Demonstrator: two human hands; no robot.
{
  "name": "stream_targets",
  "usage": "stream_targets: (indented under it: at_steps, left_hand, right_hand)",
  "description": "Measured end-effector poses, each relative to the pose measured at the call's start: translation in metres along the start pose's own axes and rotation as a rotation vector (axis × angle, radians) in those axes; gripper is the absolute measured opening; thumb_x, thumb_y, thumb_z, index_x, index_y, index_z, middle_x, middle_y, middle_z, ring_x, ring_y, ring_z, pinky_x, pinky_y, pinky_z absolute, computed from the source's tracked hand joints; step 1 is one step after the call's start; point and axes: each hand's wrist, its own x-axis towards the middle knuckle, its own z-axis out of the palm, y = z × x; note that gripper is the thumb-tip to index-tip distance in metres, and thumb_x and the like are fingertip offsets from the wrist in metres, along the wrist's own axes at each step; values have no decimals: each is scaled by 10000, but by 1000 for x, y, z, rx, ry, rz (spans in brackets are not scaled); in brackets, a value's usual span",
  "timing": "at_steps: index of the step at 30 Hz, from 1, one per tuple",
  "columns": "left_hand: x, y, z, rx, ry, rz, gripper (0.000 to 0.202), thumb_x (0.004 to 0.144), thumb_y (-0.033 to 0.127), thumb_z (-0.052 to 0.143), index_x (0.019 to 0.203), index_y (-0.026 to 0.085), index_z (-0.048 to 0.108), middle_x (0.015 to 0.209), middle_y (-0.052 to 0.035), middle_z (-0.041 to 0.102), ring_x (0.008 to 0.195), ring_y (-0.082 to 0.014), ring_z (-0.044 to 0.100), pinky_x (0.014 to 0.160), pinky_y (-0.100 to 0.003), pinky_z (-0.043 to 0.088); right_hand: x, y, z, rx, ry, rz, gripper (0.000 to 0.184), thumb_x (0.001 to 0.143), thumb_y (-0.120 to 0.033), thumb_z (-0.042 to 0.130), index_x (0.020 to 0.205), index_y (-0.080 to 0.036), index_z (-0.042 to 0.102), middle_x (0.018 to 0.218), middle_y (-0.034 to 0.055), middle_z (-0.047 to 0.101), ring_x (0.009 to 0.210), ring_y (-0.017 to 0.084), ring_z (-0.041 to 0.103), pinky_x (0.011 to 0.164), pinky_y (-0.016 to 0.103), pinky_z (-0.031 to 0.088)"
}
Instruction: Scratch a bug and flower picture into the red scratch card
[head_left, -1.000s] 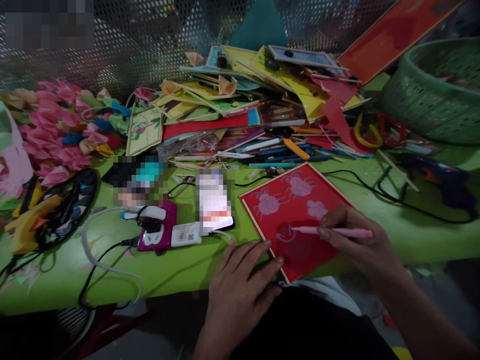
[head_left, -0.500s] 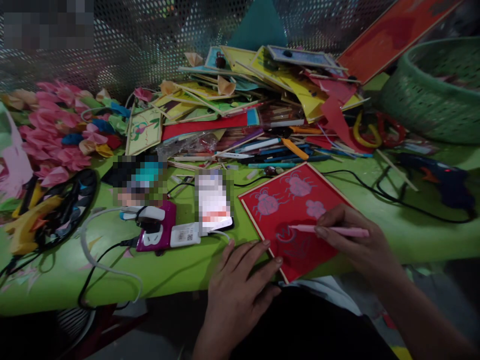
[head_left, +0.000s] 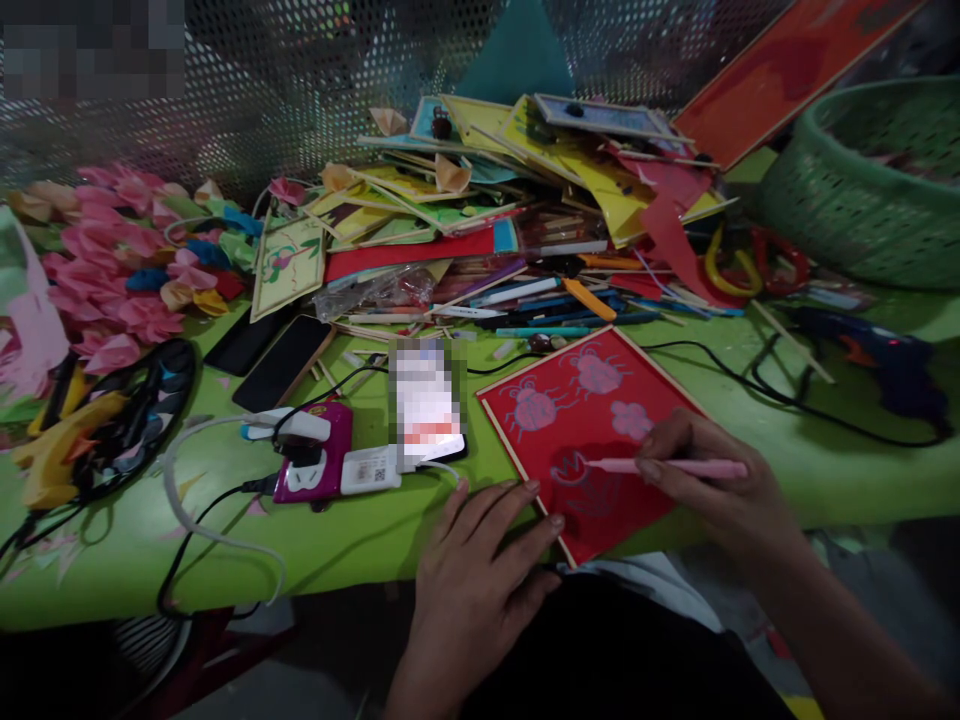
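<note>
A red card [head_left: 517, 450] edged with thin wooden sticks lies on the green table before me. It bears two pink beetle drawings [head_left: 535, 405], a pink flower drawing [head_left: 630, 420] and the outline of a tulip-like flower [head_left: 574, 472]. Pinched in my right hand [head_left: 709, 480] is a pink marker pen [head_left: 622, 466], its tip at the right side of the tulip outline. My left hand [head_left: 480, 570] rests with fingers spread, fingertips touching the card's lower left edge.
Left of the card are a lit phone [head_left: 427, 405], a purple power strip [head_left: 315, 455] and two dark phones [head_left: 281, 362]. Framed cards [head_left: 450, 190] and pens pile up behind. A blue glue gun [head_left: 885, 360] and green basket [head_left: 870, 190] stand right; paper flowers [head_left: 112, 260] lie left.
My right hand and the pink marker pen have shifted slightly right and down along the tulip outline. The dark phone's screen at left has gone black. My left hand stays put.
</note>
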Motion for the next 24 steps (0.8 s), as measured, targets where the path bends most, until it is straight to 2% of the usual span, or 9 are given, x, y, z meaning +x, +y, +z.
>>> stream_targets:
  at_steps: [4,11,24]
  left_hand:
    - [1,0,-1,-12,11,-6,341,1020,399,644,1357,376,684,1485,36,660,1336,-187,607,1270,-412,294]
    - [0,-1,1,-40,11,-8,338,1030,413,633,1361,367,684,1504,46,646,1352,-178,590,1292,-388,229]
    - [-3,-3,4,-48,5,-14,381,1015,402,659,1394,376,658,1551,61,602,1389,-180,564,1309,-395,204]
  right_hand:
    - [-1,-2,0,20,-22,22,251,887,-418,798,742,-257,671,709,-1,648,626,180,580,566,310,439]
    - [-2,-5,2,48,16,59,343,839,-516,828,700,-252,659,686,8,644,624,193,574,560,324,444]
    - [1,0,3,-21,11,7,242,890,-467,794,778,-266,718,743,11,692,676,200,625,606,318,487]
